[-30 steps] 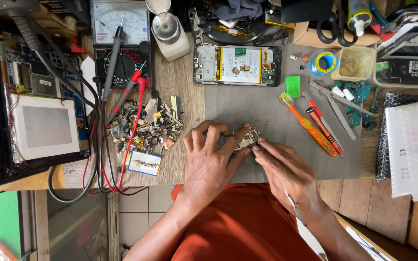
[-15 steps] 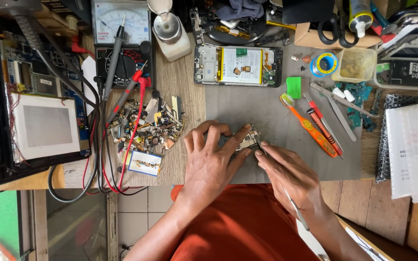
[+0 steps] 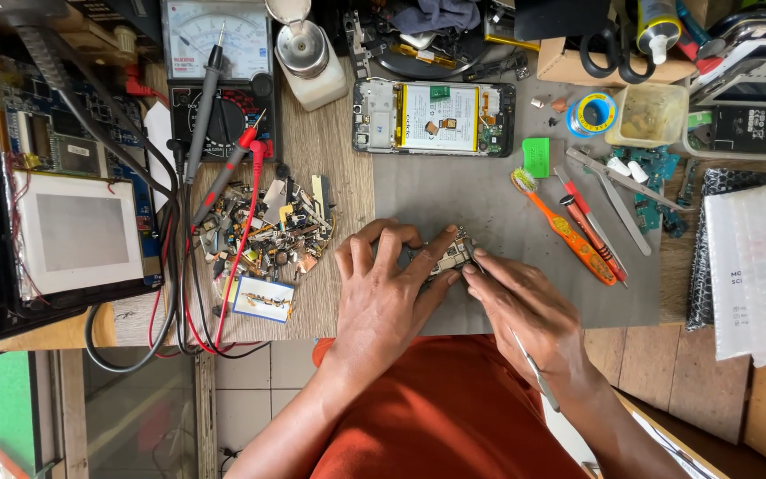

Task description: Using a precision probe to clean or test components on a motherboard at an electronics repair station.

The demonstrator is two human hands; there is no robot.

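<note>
- Cluttered wooden bench (image 3: 339, 177) with a grey work mat (image 3: 489, 213) on it; an opened phone (image 3: 434, 117) lies at the mat's far edge, an orange toothbrush (image 3: 569, 232) to the right, a heap of scrap parts (image 3: 263, 226) to the left
- Small circuit board (image 3: 450, 255) sits on the mat's near edge, between both hands
- Left hand (image 3: 387, 297) pins the board down, fingers curled over it; right hand (image 3: 525, 306) is closed around a thin metal tool (image 3: 525, 355) whose tip meets the board
- Judged light, stiff and fragile; best held by its edges, clear of components
- Fingers hide most of the board; the tool tip is hard to make out
</note>
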